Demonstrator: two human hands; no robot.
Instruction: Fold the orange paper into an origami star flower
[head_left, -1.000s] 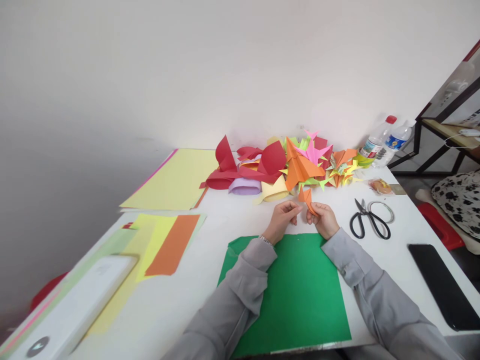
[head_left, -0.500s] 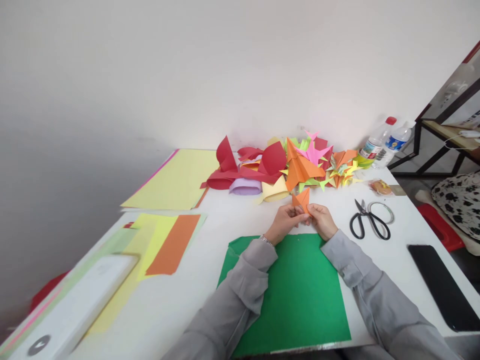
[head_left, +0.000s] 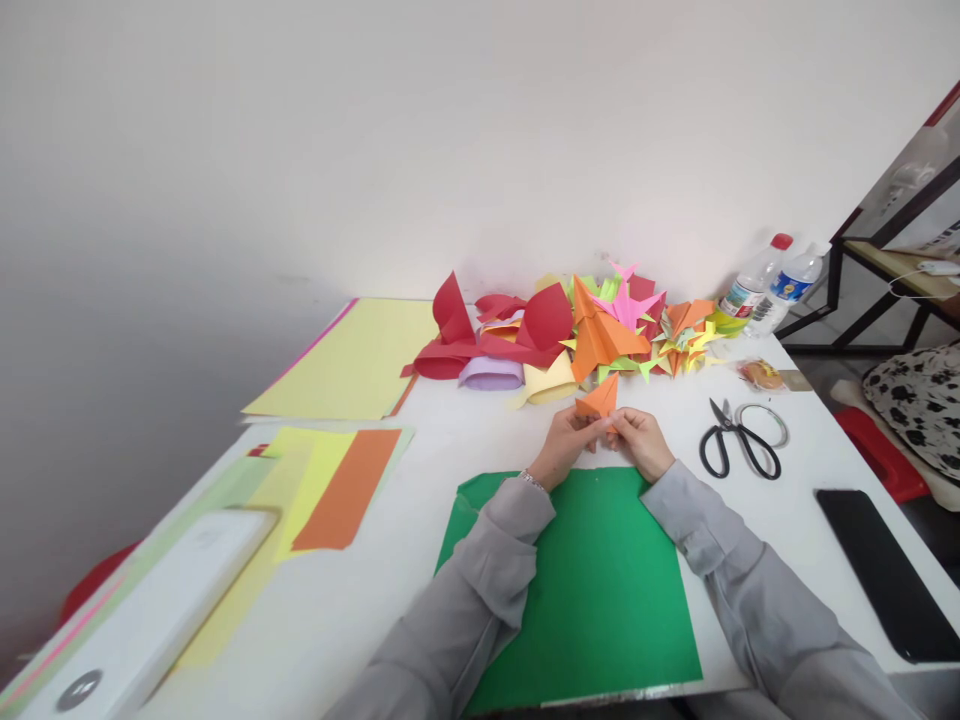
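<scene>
A small folded piece of orange paper (head_left: 598, 401) with pointed tips is pinched between my two hands. My left hand (head_left: 564, 442) grips its lower left side with thumb and fingers, while my right hand (head_left: 640, 440) pinches the lower right. Both hands are raised just past the far edge of a green sheet (head_left: 607, 590) on the table. Behind the paper lies a heap of folded pieces, among them an orange paper plane (head_left: 600, 335) and a pink star-like one (head_left: 626, 305). Fingertips behind the orange paper are partly hidden.
Black-handled scissors (head_left: 739, 445) lie to the right beside a roll of tape (head_left: 772, 425). Nearer is a black phone (head_left: 889, 570). Two bottles (head_left: 787, 285) stand at the back right. Coloured strips (head_left: 345, 490), a white box (head_left: 172, 600) and yellow sheets (head_left: 352, 360) are left.
The orange paper has spread wider at its left, with a tip now reaching further left. My left hand has shifted slightly left; my right hand is almost unmoved.
</scene>
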